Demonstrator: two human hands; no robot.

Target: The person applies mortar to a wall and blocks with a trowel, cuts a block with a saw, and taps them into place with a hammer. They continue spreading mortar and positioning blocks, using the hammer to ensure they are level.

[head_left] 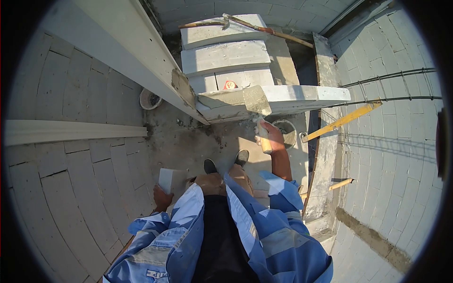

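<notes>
My right hand [271, 137] is wrapped round the pale handle of a trowel [257, 101]. Its mortar-smeared blade overlaps the top of a low block wall [306, 93], where grey mortar [222, 99] coats the left part. Under that hand on the floor stands a bucket [286, 130], partly covered by the hand. Down at my left side, my left hand [163, 198] grips a white block [171, 180] by its near edge, fingers closed against it. Most of the block's far side is hidden by my jacket and leg.
Behind the low wall are stacked white blocks [226, 57], with a hammer [207, 24] and a long-handled tool [264, 29] on top. A red tape measure [230, 85] lies there. Another bucket [150, 100] stands left. A yellow bar [344, 120] and steel rebar [391, 75] jut in right.
</notes>
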